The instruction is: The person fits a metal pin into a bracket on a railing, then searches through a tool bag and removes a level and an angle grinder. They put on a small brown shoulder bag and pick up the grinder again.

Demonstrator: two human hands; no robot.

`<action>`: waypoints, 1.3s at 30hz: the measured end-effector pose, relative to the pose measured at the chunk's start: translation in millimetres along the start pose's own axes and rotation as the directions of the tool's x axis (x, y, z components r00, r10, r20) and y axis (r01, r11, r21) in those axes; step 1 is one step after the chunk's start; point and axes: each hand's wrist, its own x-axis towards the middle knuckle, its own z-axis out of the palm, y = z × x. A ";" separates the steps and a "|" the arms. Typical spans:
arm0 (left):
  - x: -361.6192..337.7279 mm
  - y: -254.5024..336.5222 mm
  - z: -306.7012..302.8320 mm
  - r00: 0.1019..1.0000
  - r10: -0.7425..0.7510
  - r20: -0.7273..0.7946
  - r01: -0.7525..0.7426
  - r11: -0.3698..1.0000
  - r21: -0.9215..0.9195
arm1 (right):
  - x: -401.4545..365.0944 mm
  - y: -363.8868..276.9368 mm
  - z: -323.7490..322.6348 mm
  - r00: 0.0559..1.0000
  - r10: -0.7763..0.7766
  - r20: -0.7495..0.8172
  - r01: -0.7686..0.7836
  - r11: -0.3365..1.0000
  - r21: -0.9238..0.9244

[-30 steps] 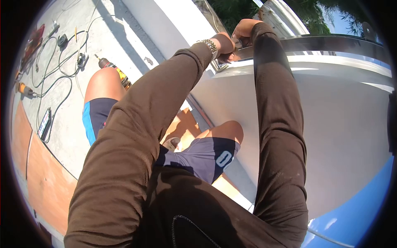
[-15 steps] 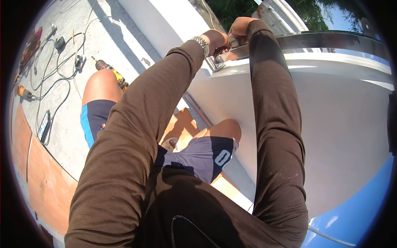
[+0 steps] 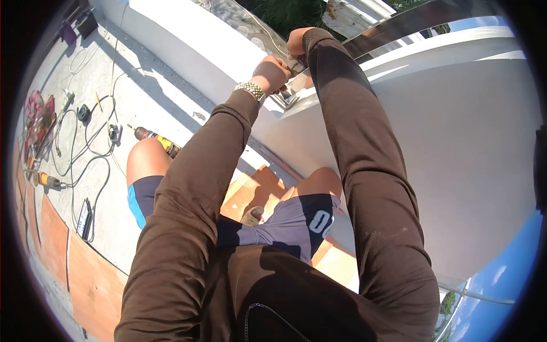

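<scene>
At the top of the view, my left hand, with a metal watch on the wrist, has its fingers curled in a closed grip near the end of a shiny metal rail. Just beyond it, my right hand is also closed, partly covered by its brown sleeve. Between the hands is something small that I cannot make out. Below my left fingers, a metal end piece sits at the corner of the white curved wall, along whose top the rail runs.
A yellow and red power drill lies on the concrete floor beside my left knee. Farther left are tangled black cords, an orange power tool, a power strip and wooden boards. A low white wall runs ahead.
The camera view has shifted, so the hands and rail appear farther left. My left hand has drawn slightly apart from the right, and its fingers show more clearly. Both remain at the rail's end.
</scene>
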 end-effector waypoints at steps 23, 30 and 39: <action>-17.0 -4.8 -4.3 0.995 -0.007 0.098 0.040 0.939 -0.342 | 62.4 22.1 14.8 0.999 -0.050 -0.010 0.049 0.997 -0.064; -14.0 3.2 -4.2 0.988 -0.060 0.145 0.109 0.926 -0.360 | 65.8 22.6 18.1 0.998 -0.053 -0.033 0.049 0.992 -0.119; -2.0 7.6 -14.2 0.937 -0.209 0.281 0.314 0.857 -0.409 | 52.4 17.5 15.9 0.995 -0.086 -0.048 0.078 0.985 -0.153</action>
